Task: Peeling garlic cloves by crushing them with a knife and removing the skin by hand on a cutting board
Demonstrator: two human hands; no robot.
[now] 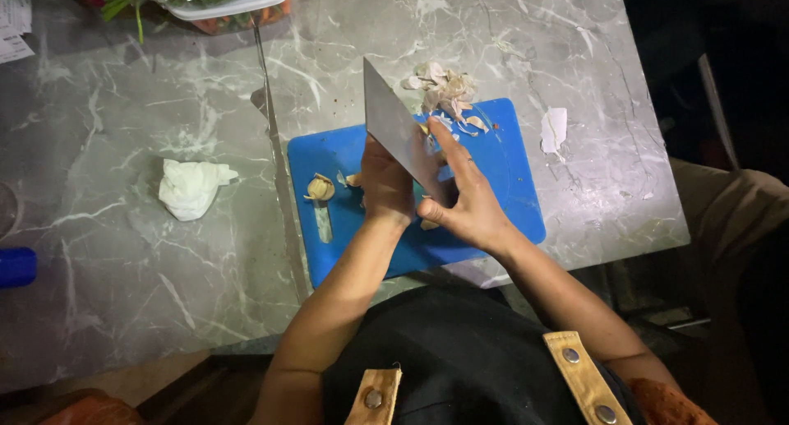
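Overhead: grey marble table (123, 252); blue cutting board (509, 187) near centre; cleaver (399, 129) tilted over it, right hand (468, 199) fingers spread along the blade, left hand (386, 187) closed beneath, contents hidden. Garlic skins (444, 88) heaped at the board's far edge; one unpeeled garlic clove (320, 188) left; crumpled tissue (191, 188) far left.

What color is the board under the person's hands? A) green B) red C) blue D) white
C: the cutting board under the left hand and right hand is blue, and the hands hold a broad knife over it, with a garlic piece lying on its left side.
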